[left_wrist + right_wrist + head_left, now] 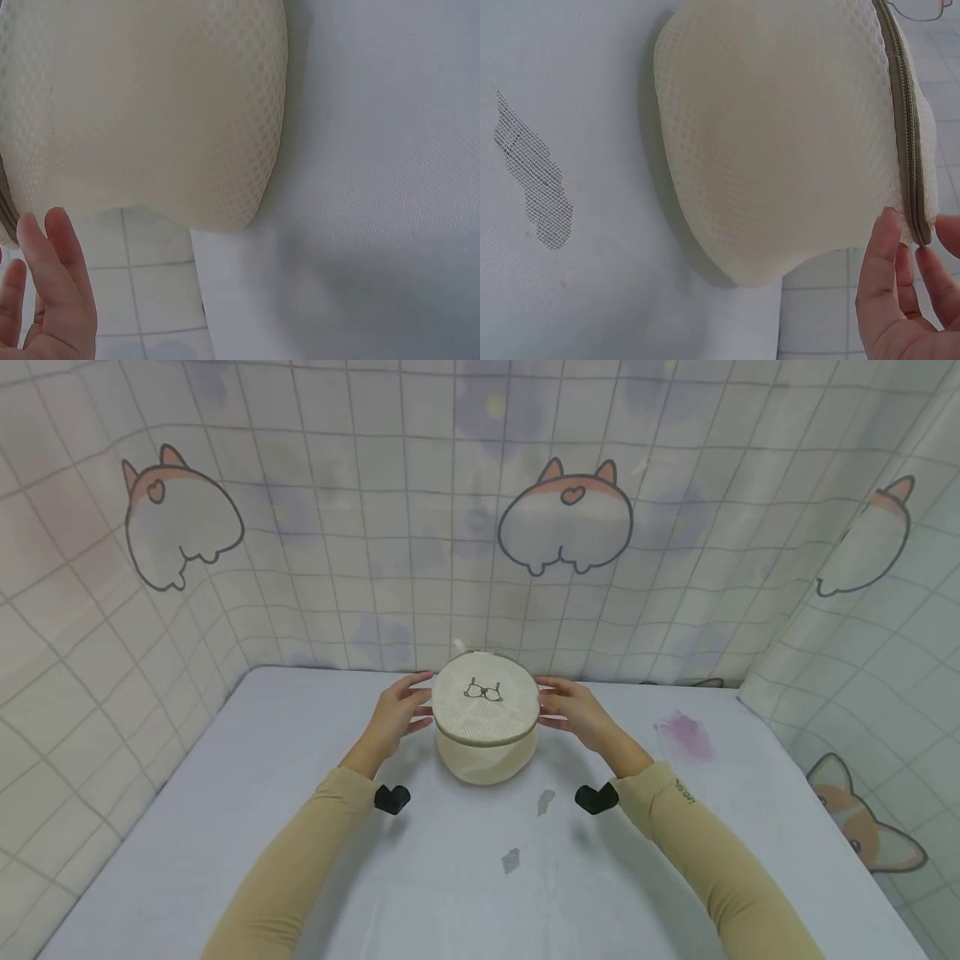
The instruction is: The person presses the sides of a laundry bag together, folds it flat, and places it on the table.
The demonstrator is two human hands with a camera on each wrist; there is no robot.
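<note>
Head: bag [486, 718] (cream) between hands [390, 718] [583, 714].

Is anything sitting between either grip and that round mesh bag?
Nothing visible stands in the way. The left grip and right grip flank the mesh bag, both at its upper edge, with no object between. The grey marks on the table are flat and lie on its near side.

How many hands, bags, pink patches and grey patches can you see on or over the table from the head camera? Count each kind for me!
Left hand and right hand: 2
Cream mesh bag: 1
Pink patch: 1
Farther grey patch and nearer grey patch: 2
Total: 6
</note>
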